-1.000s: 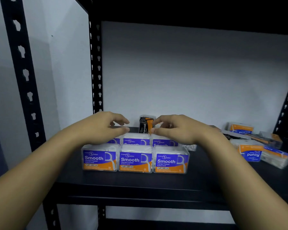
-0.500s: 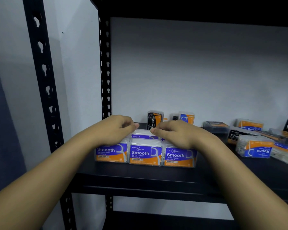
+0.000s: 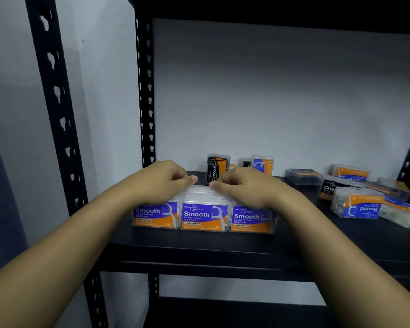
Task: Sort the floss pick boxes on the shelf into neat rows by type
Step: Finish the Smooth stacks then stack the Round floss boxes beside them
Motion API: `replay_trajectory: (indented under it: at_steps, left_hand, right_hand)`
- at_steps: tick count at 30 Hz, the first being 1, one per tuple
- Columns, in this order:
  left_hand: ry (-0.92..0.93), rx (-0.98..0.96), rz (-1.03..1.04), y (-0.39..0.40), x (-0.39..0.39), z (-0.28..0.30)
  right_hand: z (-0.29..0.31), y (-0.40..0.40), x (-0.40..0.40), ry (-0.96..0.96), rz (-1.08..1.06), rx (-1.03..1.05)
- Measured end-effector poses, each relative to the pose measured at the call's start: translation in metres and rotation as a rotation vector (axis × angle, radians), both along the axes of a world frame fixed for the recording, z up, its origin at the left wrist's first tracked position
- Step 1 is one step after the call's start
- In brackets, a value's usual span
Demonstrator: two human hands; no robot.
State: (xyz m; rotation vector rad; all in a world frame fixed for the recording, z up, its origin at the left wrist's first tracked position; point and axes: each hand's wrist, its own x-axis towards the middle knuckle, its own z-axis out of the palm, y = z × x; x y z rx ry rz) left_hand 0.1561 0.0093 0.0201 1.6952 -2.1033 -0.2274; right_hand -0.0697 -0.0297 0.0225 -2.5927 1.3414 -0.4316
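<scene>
Resting on the Smooth boxes (image 3: 203, 215), both hands' curled fingers (image 3: 187, 179) hold nothing visible.

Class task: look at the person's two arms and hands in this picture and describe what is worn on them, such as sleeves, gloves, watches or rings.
Both forearms are bare from the bottom edge of the frame up to the wrists: no sleeves show. The left hand and right hand wear no gloves. No watch, bracelet or band shows at either wrist, and no ring is visible on the fingers that can be seen. Nails look short and unpainted.

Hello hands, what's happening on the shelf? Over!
Left hand and right hand rest on Smooth boxes. Charcoal box upright behind. Round box unsorted, right.
</scene>
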Motion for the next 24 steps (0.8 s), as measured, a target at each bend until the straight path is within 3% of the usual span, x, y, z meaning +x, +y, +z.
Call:
replay_trajectory:
  at_steps: [24]
  left_hand:
    - [-0.161, -0.074, -0.005, 0.028, -0.001, -0.008]
  right_hand:
    - [-0.01, 0.023, 0.004, 0.058, 0.013, -0.049]
